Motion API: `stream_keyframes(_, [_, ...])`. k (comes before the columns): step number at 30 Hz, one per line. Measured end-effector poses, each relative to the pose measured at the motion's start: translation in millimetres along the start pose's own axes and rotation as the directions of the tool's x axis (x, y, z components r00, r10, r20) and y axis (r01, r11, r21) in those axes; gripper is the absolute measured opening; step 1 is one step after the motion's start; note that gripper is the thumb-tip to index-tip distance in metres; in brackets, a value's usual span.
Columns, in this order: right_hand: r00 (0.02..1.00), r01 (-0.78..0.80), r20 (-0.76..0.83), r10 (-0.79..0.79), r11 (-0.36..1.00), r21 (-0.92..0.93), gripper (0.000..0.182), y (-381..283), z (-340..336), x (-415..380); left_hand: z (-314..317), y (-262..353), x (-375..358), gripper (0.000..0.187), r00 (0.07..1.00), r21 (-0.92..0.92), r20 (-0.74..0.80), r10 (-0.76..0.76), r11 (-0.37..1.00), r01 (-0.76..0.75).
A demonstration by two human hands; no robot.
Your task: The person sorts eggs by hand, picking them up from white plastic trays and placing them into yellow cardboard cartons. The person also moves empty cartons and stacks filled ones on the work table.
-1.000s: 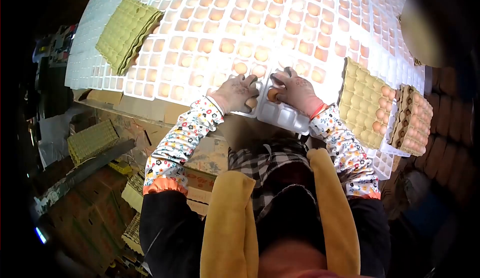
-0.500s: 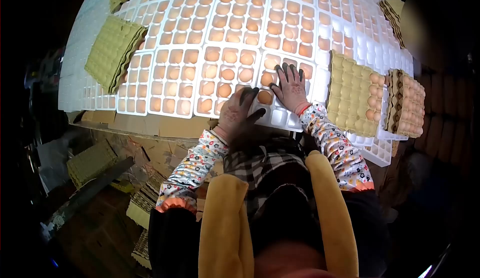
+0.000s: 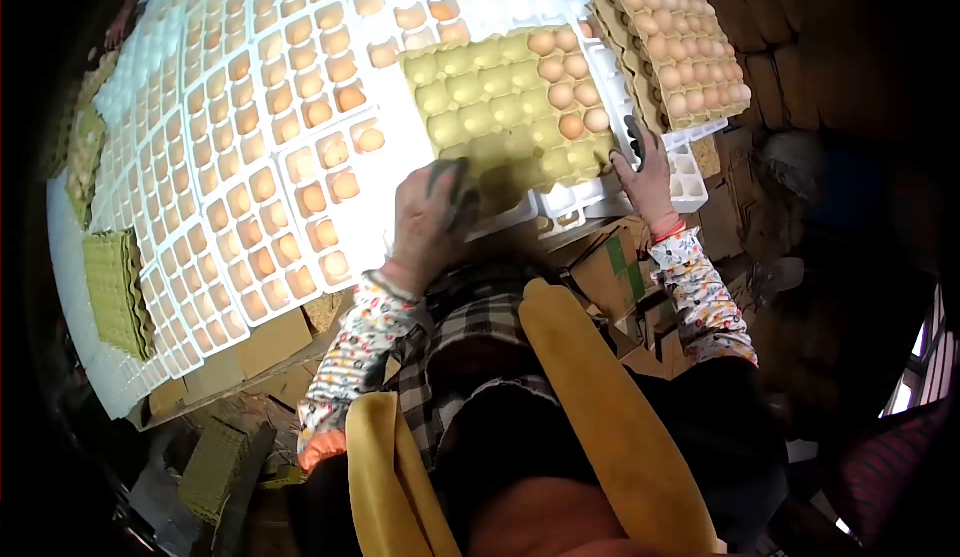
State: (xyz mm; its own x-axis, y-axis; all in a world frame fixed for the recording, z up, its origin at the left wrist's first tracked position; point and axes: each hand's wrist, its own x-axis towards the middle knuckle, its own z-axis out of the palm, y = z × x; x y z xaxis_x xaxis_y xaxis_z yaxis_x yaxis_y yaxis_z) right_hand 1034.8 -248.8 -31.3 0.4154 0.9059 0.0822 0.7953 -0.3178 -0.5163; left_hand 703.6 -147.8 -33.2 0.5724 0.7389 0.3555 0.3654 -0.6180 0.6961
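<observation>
A pulp egg tray (image 3: 470,107) lies on the white trays in front of me, with several brown eggs (image 3: 566,92) in its right-hand columns. My left hand (image 3: 428,219), in a dark-fingered glove, is by the tray's lower left corner, fingers extended and thumb apart. At the lower right corner is my right hand (image 3: 648,179), its thumb by the rim and its fingers spread; firm contact cannot be made out. Left of the pulp tray, a white plastic egg tray (image 3: 330,202) holds brown eggs in its cells.
Rows of white trays with eggs (image 3: 262,219) cover the table to the left. Stacked pulp trays full of eggs (image 3: 690,57) stand at the right. Another pulp tray stack (image 3: 117,292) sits at the far left. Cardboard (image 3: 610,277) lies below the table's edge.
My view has turned right. Both hands have left the white tray where they were among the eggs and are now at either side of the partly filled pulp tray.
</observation>
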Motion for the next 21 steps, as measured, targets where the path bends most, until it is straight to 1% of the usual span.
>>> stream_keyframes(1, [0.993, 0.108, 0.062, -0.103, 0.99, -0.091, 0.063, 13, 2, 12, 32, 14, 27, 0.053, 0.995, -0.063, 0.004, 0.101, 0.993, -0.1])
stream_keyframes(2, [0.973, 0.214, 0.126, -0.195, 0.963, -0.166, 0.067, 23, 9, 22, 70, 22, 47, 0.053, 0.991, -0.003, 0.004, 0.133, 0.991, -0.133])
stream_keyframes(3, [0.939, 0.295, 0.236, -0.252, 0.941, -0.168, 0.069, 29, 17, 31, 99, 34, 68, 0.048, 0.991, 0.036, 0.04, 0.126, 0.991, -0.127])
stream_keyframes(4, [0.882, 0.453, 0.237, -0.407, 0.871, -0.19, 0.058, 41, 27, 46, 136, 32, 85, 0.042, 0.99, 0.101, 0.092, 0.109, 0.988, -0.118])
stream_keyframes(5, [0.87, 0.479, 0.193, -0.453, 0.87, -0.115, 0.051, 53, 34, 59, 166, 33, 97, 0.04, 0.964, 0.306, 0.264, -0.023, 0.95, -0.062])
stream_keyframes(6, [0.856, 0.505, 0.153, -0.494, 0.862, -0.04, 0.045, 62, 36, 68, 176, 35, 110, 0.043, 0.913, 0.343, 0.394, -0.108, 0.939, -0.037])
stream_keyframes(7, [0.841, 0.509, 0.189, -0.506, 0.86, 0.037, 0.038, 66, 29, 74, 180, 40, 113, 0.045, 0.934, 0.321, 0.341, -0.103, 0.947, -0.013])
stream_keyframes(8, [0.86, 0.407, 0.239, -0.451, 0.888, 0.212, 0.037, 69, 18, 76, 181, 46, 114, 0.047, 0.954, 0.296, 0.28, -0.107, 0.955, 0.02])
stream_keyframes(9, [0.912, 0.183, 0.242, -0.33, 0.858, 0.48, 0.036, 82, 20, 72, 167, 62, 117, 0.047, 0.951, 0.222, 0.243, -0.191, 0.965, 0.137])
stream_keyframes(10, [0.938, -0.046, 0.278, -0.206, 0.721, 0.691, 0.035, 89, 18, 74, 163, 69, 111, 0.046, 0.955, 0.074, 0.147, -0.257, 0.966, 0.248])
stream_keyframes(11, [0.848, -0.504, 0.528, 0.033, 0.355, 0.787, 0.036, 98, 7, 78, 163, 65, 105, 0.04, 0.89, -0.28, 0.104, -0.444, 0.846, 0.454])
stream_keyframes(12, [0.853, -0.5, 0.522, 0.02, 0.321, 0.805, 0.034, 92, 5, 81, 163, 61, 98, 0.035, 0.781, -0.603, 0.133, -0.611, 0.576, 0.553])
stream_keyframes(13, [0.857, -0.495, 0.514, 0.01, 0.289, 0.819, 0.033, 79, 6, 82, 154, 56, 107, 0.022, 0.549, -0.843, 0.365, -0.752, -0.017, 0.537])
stream_keyframes(14, [0.865, -0.485, 0.502, -0.001, 0.258, 0.835, 0.032, 71, 9, 86, 147, 49, 110, 0.018, 0.877, -0.38, 0.025, -0.48, 0.807, 0.452])
stream_keyframes(15, [0.829, -0.401, 0.558, -0.046, 0.647, 0.649, 0.03, 70, 16, 99, 149, 45, 122, 0.016, 0.687, -0.576, 0.176, -0.705, 0.493, 0.653])
stream_keyframes(16, [0.909, 0.214, 0.238, -0.342, 0.873, 0.439, 0.035, 58, 16, 104, 151, 42, 136, 0.015, 0.451, -0.68, 0.372, -0.811, 0.092, 0.728])
stream_keyframes(17, [0.897, 0.335, 0.238, -0.373, 0.924, 0.185, 0.04, 49, 19, 108, 155, 45, 148, 0.024, 0.704, -0.079, 0.144, -0.695, 0.701, 0.709])
stream_keyframes(18, [0.88, 0.435, 0.25, -0.404, 0.897, -0.081, 0.044, 43, 21, 110, 152, 63, 162, 0.038, 0.854, 0.374, 0.13, -0.504, 0.823, 0.428])
stream_keyframes(20, [0.833, 0.364, 0.474, -0.284, 0.927, -0.085, 0.049, 37, 14, 129, 173, 40, 157, 0.056, 0.854, 0.577, 0.267, -0.447, 0.784, 0.23])
stream_keyframes(21, [0.794, 0.329, 0.567, -0.217, 0.939, -0.101, 0.051, 35, 12, 139, 167, 40, 165, 0.055, 0.828, 0.514, 0.289, -0.481, 0.807, 0.29])
